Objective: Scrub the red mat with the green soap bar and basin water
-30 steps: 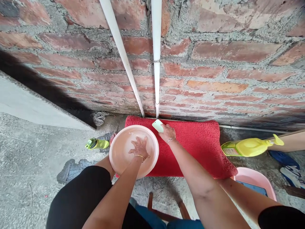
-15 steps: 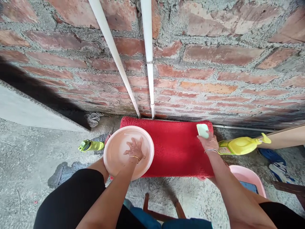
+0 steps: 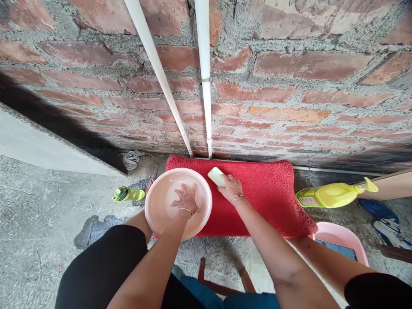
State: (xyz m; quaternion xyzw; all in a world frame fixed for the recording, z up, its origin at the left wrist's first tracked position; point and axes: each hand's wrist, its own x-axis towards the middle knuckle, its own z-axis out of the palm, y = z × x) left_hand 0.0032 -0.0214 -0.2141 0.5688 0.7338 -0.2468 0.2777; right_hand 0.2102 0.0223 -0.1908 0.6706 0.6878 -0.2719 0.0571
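Right hand [image 3: 231, 187] now at the left part of the red cloth [image 3: 260, 193], just beside the basin [image 3: 155, 193]; half a second ago it was over the far right corner, and before that near its present place. Reading: a back-and-forth pass, with the cloth's surface being worked in sweeps (judgement only; the pile shows no clear before-and-after difference). Fingers of that hand closed around the near right end of a pale green block [image 3: 215, 176], whose far left end projects free; it seems to lie against the cloth, though its underside is hidden, so brush or soap cannot be told. Left hand [image 3: 186, 201] unchanged: in the basin, fingers spread wide, nothing seen in its hold, liquid apparently about it. Basin sits over the cloth's left end. Writing: the yellow pump bottle [image 3: 334, 196], at the right edge of the cloth, carries a pale label [image 3: 309, 201] with reddish print, too small to read. No legible wording on the green bottle [image 3: 128, 194] at left. The blue-faced item [image 3: 337, 250] inside the pink tub [image 3: 358, 243], near right, shows faint marks, unreadable; no brand can be made out.
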